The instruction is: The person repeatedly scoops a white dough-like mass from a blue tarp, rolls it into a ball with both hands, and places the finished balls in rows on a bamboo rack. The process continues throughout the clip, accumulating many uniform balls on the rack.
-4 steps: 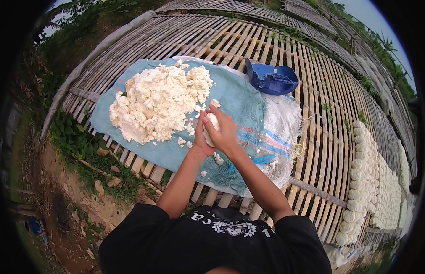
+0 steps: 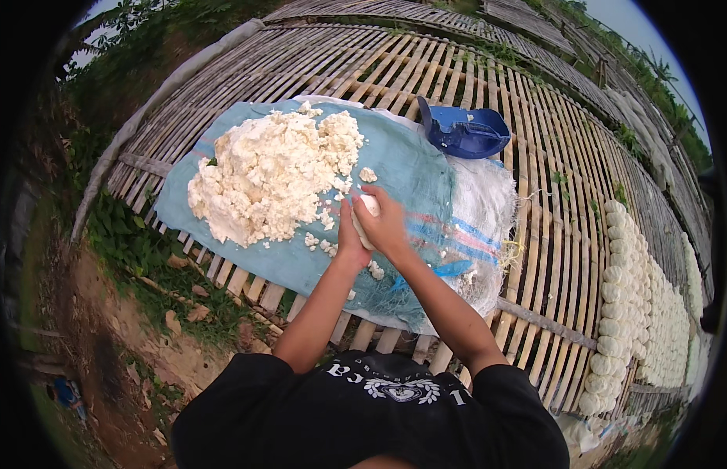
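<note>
Between my two palms, over the middle of the cloth, is a smooth white lump of dough-like mash (image 2: 369,205). My right hand (image 2: 390,228) curls over it from the right, and my left hand (image 2: 350,241) presses against its left side. Their fingers point away from me and hide part of the lump. Left of my hands a large pile of crumbly off-white mash (image 2: 269,176) rests on a blue-green woven sack cloth (image 2: 414,172). Loose crumbs (image 2: 368,174) lie around my fingertips.
A blue plastic scoop (image 2: 466,139) lies at the cloth's far right, by a white woven sack (image 2: 488,195). Everything rests on a slatted bamboo platform (image 2: 547,234). Rows of shaped white lumps (image 2: 613,305) line the right side. Plants (image 2: 137,258) and bare soil border the left edge.
Both hands have shifted slightly right with the lump. The right fingers wrap a little further around it.
</note>
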{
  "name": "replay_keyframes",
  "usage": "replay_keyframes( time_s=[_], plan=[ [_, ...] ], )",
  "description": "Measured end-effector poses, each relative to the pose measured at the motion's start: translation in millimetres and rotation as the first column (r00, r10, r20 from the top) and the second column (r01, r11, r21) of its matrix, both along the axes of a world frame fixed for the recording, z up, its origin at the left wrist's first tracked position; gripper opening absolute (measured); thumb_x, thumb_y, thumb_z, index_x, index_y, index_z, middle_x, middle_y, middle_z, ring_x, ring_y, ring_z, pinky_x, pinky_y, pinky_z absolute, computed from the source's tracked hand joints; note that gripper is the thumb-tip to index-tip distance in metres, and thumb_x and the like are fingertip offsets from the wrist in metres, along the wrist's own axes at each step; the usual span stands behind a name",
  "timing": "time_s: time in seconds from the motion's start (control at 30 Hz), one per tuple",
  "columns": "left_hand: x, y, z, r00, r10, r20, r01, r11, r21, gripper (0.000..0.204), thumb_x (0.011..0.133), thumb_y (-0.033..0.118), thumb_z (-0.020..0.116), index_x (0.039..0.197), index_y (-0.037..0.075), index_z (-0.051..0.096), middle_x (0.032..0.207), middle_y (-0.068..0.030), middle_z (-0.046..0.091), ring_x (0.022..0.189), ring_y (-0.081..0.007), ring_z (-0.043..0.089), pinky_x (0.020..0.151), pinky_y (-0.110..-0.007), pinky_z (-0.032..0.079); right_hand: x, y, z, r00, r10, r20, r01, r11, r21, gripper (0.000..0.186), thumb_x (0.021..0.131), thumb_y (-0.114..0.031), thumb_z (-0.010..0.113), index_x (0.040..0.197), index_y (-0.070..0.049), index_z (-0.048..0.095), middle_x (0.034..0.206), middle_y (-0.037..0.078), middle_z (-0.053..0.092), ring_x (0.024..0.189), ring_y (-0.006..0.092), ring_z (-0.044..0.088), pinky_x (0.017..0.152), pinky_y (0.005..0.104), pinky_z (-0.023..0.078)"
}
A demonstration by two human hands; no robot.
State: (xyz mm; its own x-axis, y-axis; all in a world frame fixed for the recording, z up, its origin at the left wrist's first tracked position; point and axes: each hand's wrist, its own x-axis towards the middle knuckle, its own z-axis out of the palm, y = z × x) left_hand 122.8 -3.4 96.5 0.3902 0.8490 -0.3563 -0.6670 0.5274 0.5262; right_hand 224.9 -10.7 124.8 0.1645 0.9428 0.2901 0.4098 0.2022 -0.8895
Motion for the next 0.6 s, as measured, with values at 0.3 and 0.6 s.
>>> replay_keyframes(
  time_s=[0.3, 0.6],
  plan=[
    [1, 10, -3, 0.987, -0.099, 0.126, 0.087, 0.991, 0.102, 0.06, 0.108, 0.064, 0.042, 0.141, 0.016, 0.059, 0.136, -0.0067, 0.068, 0.127, -0.0261, 0.066, 0.107, -0.046, 0.054, 8, -6, 8, 0.999, 0.03, 0.021, -0.032, 0.995, 0.089, 0.055, 0.102, -0.046, 0.064, 0.135, -0.002, 0.068, 0.123, 0.025, 0.073, 0.111, 0.0423, 0.072, 0.096, 0.0469, 0.055],
    [8, 9, -14, 0.976, -0.202, 0.084, 0.185, 0.966, 0.18, 0.058, 0.11, 0.062, 0.038, 0.136, 0.016, 0.062, 0.127, -0.0039, 0.07, 0.12, -0.0209, 0.068, 0.101, -0.039, 0.056, 25, -9, -8, 0.986, 0.133, -0.105, -0.121, 0.986, 0.112, 0.045, 0.11, -0.035, 0.056, 0.137, -0.001, 0.067, 0.129, 0.024, 0.072, 0.118, 0.0319, 0.071, 0.101, 0.0388, 0.053]
  ],
)
